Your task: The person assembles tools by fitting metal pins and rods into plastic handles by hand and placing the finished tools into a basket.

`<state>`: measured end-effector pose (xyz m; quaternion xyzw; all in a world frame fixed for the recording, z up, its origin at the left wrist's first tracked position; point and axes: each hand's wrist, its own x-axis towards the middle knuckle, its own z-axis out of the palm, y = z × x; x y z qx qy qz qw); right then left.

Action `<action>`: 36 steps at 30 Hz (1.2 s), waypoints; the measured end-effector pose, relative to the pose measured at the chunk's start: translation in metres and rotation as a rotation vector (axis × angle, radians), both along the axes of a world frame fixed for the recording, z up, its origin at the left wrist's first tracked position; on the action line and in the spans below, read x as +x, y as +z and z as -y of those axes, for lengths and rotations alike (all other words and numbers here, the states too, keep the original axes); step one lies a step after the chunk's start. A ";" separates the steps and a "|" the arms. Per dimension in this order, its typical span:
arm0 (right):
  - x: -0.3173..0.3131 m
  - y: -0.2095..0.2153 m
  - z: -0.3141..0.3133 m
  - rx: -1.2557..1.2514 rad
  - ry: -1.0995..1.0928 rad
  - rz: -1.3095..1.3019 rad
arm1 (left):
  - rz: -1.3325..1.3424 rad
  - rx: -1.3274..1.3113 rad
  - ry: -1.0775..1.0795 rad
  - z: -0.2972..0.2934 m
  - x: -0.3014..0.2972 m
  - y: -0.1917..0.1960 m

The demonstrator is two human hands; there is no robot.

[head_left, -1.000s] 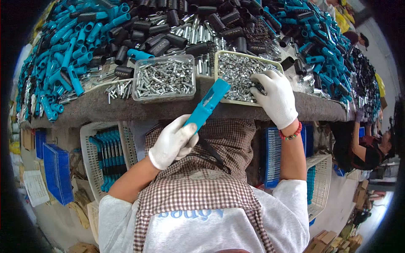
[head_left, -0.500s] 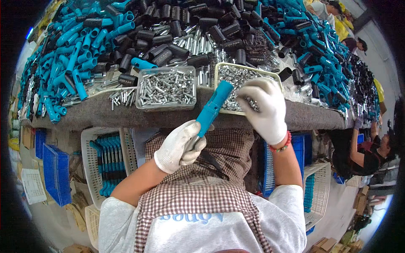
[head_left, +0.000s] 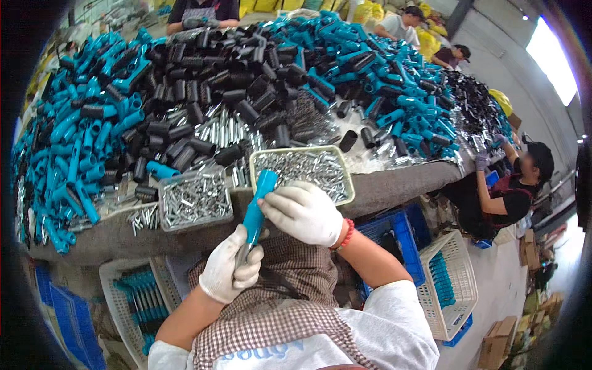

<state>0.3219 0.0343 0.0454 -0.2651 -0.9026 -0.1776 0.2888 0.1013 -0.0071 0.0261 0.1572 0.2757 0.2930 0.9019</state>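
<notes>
Left hand (head_left: pixel 232 269) is wrapped tight around the lower end of the blue tube (head_left: pixel 256 209) — the tube tilts up toward one o'clock. Right hand (head_left: pixel 303 213) pinches its upper part, fingers curled. Two trays of metal pins sit just beyond — one (head_left: pixel 195 198) at eleven o'clock, one (head_left: pixel 336 165) at one.

A grey tabletop (head_left: pixel 394 188) carries everything, its near edge bending across the view. Taking the green-rimmed tray of small metal pieces (head_left: pixel 303 170) at that near edge as the landmark, a second, clear tray of metal pieces (head_left: pixel 195 198) sits just left of it. Behind it lie loose silver tubes (head_left: pixel 223 131) and a heap of black sleeves (head_left: pixel 203 86). Blue handles (head_left: pixel 74 148) pile far left, and more blue handles (head_left: pixel 394 80) lie behind it to the right.
</notes>
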 end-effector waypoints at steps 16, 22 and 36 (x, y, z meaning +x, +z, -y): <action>-0.003 0.026 0.016 -1.095 -0.015 -0.583 | 0.355 0.380 0.287 -0.050 -0.035 0.001; -0.047 -0.005 0.016 -0.888 -0.050 -0.802 | 0.006 0.588 0.668 -0.034 0.023 0.008; 0.022 0.002 -0.028 -0.399 -0.546 -0.135 | -0.010 0.326 0.753 -0.037 0.014 0.010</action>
